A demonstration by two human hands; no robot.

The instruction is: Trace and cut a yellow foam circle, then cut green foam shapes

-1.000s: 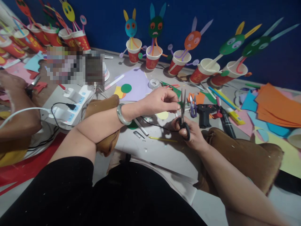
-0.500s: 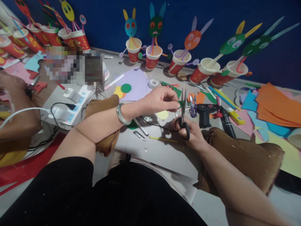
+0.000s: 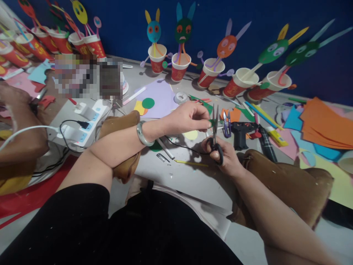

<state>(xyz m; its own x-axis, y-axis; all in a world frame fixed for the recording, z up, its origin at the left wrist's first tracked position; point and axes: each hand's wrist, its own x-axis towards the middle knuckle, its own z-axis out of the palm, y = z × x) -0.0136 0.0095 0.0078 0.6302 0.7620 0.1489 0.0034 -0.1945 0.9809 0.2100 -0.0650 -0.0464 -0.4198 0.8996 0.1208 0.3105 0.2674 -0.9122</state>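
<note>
Between the fingertips of my left hand (image 3: 193,117) is a small piece of green paper (image 3: 212,122), mostly hidden by the fingers. My right hand (image 3: 226,156) grips black-handled scissors (image 3: 216,127), blades pointing up and parted slightly around or beside the green paper; which of the two I cannot tell. Just right of the blades lie purple thread snips (image 3: 227,125) and a black glue gun (image 3: 240,134). Under my left wrist, a yellow paper circle (image 3: 191,134) and a white pen-like stick (image 3: 165,149) rest on the table.
Red paper cups (image 3: 180,70) with paper rabbit-like heads stand along the blue wall. Orange paper sheets (image 3: 327,125) lie at right, beyond a brown cushion (image 3: 289,184). A power strip (image 3: 88,125) with cables is at left, near another person's arm (image 3: 24,125). A tape roll (image 3: 181,98) lies mid-table.
The scissor blades look slightly wider apart at their tips. Both hands stay in nearly the same place, still on the green paper and the scissors.
</note>
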